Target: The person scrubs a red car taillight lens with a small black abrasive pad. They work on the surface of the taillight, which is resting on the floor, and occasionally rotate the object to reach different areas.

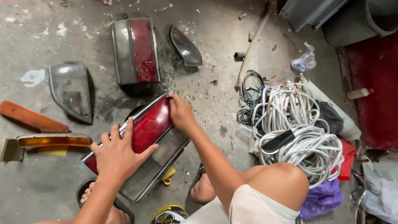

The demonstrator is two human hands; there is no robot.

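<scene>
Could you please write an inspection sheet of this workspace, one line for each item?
Surface: stained grey concrete floor, dusty.
Job's things: long red and clear tail lamp, lying tilted on the floor.
Clutter: second red tail lamp, grey lamp housing, dark lens, amber marker lamp, orange lens strip, wooden stick.
Hands: left hand flat on the red lens; right hand grips its upper end.
Cables: white cable coil, thin dark wires.
Surroundings: purple bag, red mat.
</scene>
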